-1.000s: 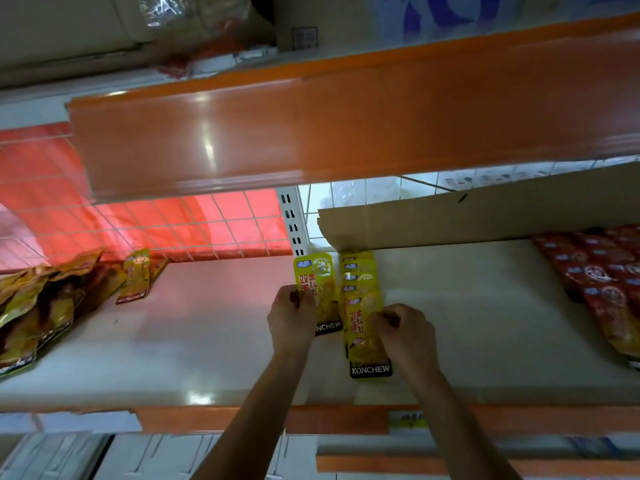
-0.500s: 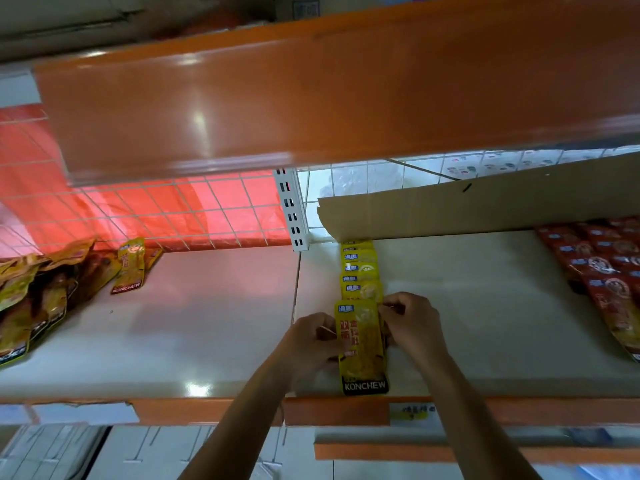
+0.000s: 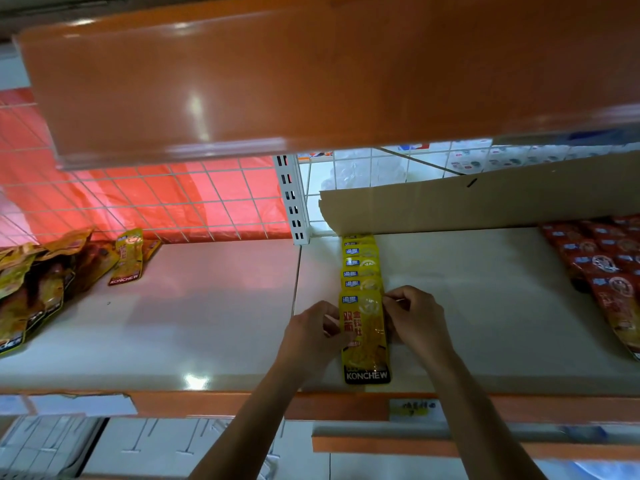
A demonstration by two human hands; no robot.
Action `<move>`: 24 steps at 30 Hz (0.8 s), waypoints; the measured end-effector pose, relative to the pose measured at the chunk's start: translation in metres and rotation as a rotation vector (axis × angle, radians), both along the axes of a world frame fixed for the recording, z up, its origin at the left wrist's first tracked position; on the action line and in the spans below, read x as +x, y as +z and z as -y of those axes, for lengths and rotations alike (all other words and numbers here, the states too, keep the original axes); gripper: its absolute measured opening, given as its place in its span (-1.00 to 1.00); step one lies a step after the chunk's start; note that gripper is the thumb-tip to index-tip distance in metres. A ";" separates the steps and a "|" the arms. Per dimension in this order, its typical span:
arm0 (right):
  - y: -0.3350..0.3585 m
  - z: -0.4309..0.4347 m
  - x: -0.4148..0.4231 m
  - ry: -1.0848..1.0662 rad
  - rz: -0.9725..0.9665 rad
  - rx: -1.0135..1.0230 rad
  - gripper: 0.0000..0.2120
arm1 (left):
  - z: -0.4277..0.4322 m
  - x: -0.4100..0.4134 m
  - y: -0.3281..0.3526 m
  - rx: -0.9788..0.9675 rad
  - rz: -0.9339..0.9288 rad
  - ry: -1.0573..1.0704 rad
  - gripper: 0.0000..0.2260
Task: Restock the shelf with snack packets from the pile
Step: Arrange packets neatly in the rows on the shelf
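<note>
Lowered onto the white shelf [image 3: 485,323] since a second ago, the front packet [image 3: 365,341] now heads a row. A cardboard sheet [image 3: 502,202] lines the back; the pile of snack packets [image 3: 38,289] lies far left, red packets [image 3: 613,268] far right. The row of yellow KONCHEW packets [image 3: 362,263] overlaps front to back (labels up). The left hand [image 3: 313,332] and right hand [image 3: 412,317] pinch the front packet's side edges, fingers curled.

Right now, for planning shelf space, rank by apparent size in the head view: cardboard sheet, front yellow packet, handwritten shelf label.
1. cardboard sheet, largest despite sitting farthest back
2. front yellow packet
3. handwritten shelf label
</note>
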State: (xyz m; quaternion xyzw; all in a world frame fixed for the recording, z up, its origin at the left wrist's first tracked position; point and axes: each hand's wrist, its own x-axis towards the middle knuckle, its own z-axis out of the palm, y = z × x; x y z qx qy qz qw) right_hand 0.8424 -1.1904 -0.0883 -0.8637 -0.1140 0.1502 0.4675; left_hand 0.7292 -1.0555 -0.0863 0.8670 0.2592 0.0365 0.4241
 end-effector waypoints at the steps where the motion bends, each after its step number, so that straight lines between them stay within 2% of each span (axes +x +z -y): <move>1: 0.001 0.000 0.000 0.000 -0.002 0.002 -0.90 | -0.001 0.000 0.000 0.003 -0.007 -0.010 -0.78; 5: 0.002 -0.001 0.000 0.000 0.015 -0.007 -0.91 | -0.003 -0.002 0.000 0.011 -0.041 -0.034 -0.76; 10: 0.002 -0.003 -0.001 0.002 -0.011 -0.011 -0.94 | -0.001 -0.003 0.001 -0.002 -0.041 -0.026 -0.63; 18: 0.001 -0.001 0.002 0.027 -0.067 -0.024 -0.95 | 0.000 -0.003 0.000 0.010 -0.048 -0.043 -0.64; 24: 0.009 -0.006 -0.001 -0.054 0.186 -0.095 -0.87 | -0.005 -0.001 0.004 0.075 -0.046 -0.016 -0.64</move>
